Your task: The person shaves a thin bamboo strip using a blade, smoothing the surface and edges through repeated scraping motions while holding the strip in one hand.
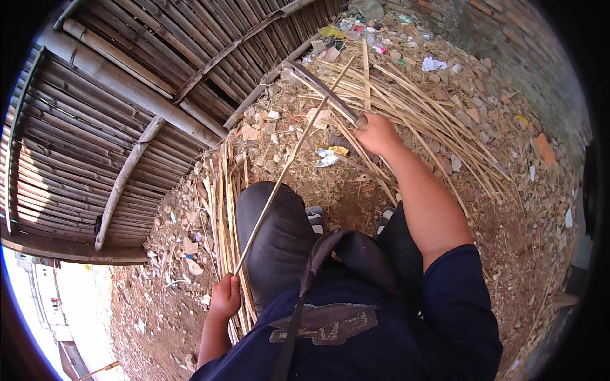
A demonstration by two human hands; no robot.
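Observation:
A long, thin bamboo strip (279, 181) runs up and away across my left thigh. Its near end is pinched in my left hand (226, 296), low at the left. In my right hand (379, 133), ahead and right of centre, is the handle of a machete (332, 97). Its long dark blade points to the far left and crosses the strip near the strip's far end; I cannot tell whether they touch. Beyond my right hand lies a loose pile of split bamboo strips (438, 130). Another bundle of strips (223, 203) lies along my left leg.
A slatted bamboo wall (127, 95) rises at the left. Broken bricks and stones (254, 130) litter the dirt ground, with plastic rubbish (434, 64) at the far side. A crumpled foil wrapper (328, 157) lies between my knees. A brick wall (508, 38) stands at the far right.

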